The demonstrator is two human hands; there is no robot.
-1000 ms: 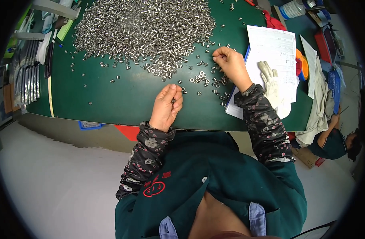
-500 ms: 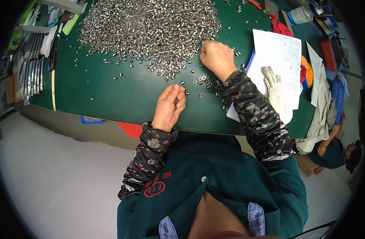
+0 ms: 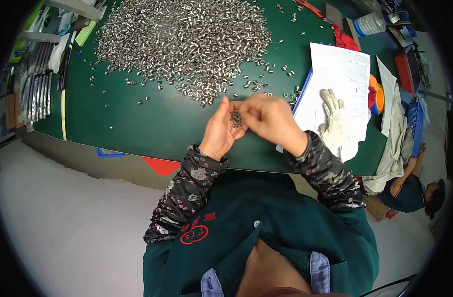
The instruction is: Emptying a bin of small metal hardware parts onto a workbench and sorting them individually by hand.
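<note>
My left hand [image 3: 220, 129] is cupped palm up over the front of the green table [image 3: 137, 126], with a small clump of metal rings [image 3: 236, 119] in its palm and fingers. Right beside it, my right hand [image 3: 275, 119] is curled, its fingertips drawn together at the left hand's fingers. Motion blurs those fingertips, so whatever they pinch cannot be made out. Beyond both hands lies a large heap of short, shiny metal rings [image 3: 182, 42], with a smaller spill of them toward me. Loose rings are scattered around the heap, some partly hidden behind my right hand.
On the right are printed sheets [image 3: 352, 67], a white work glove [image 3: 333, 119], a red cloth [image 3: 345, 39] and an orange round container [image 3: 378, 96]. Bagged strips [image 3: 37, 96] line the left side. Another person [image 3: 409, 188] is at the far right.
My right hand has come from the heap's right edge toward me and left, meeting my left hand. My left hand has shifted right and opened its palm upward, exposing the rings.
</note>
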